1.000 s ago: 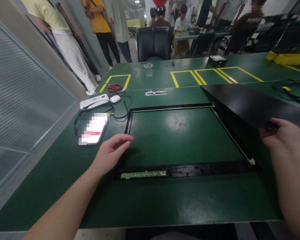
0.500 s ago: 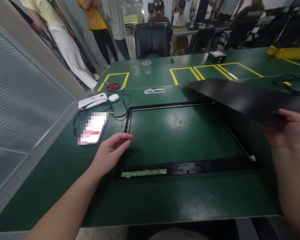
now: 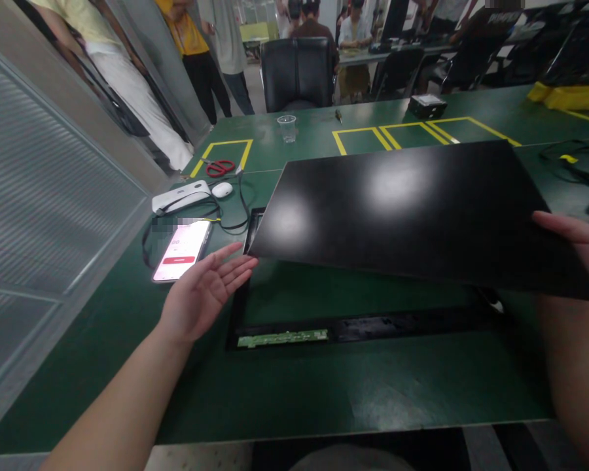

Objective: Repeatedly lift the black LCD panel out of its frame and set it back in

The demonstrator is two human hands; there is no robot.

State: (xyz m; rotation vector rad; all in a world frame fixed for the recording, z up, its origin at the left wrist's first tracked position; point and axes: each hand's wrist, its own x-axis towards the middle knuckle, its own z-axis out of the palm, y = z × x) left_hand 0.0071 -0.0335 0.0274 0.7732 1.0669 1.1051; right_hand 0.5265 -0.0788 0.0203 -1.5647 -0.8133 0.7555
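A glossy black flat panel (image 3: 402,216), like a display screen, hangs tilted above the table. My right hand (image 3: 576,245) grips its right edge, with the thumb on top and the other fingers hidden beneath. My left hand (image 3: 201,294) is open, palm up, its fingertips at the panel's near left corner; whether they touch it I cannot tell. Below lies a black rectangular frame (image 3: 397,325), its far side and most of its right side hidden by the panel. A green circuit board (image 3: 282,337) sits in the frame's near bar, at the left.
Left of the frame lie a lit phone (image 3: 184,252), a white device (image 3: 180,196), a white mouse (image 3: 222,190), black cables and red scissors (image 3: 220,168). Farther back stand a plastic cup (image 3: 287,129) and a black box (image 3: 427,106). People stand and sit beyond the table.
The panel has swung left from the right side and is now over the frame, glossy face showing. My left hand has turned palm up and opened near the panel's corner.
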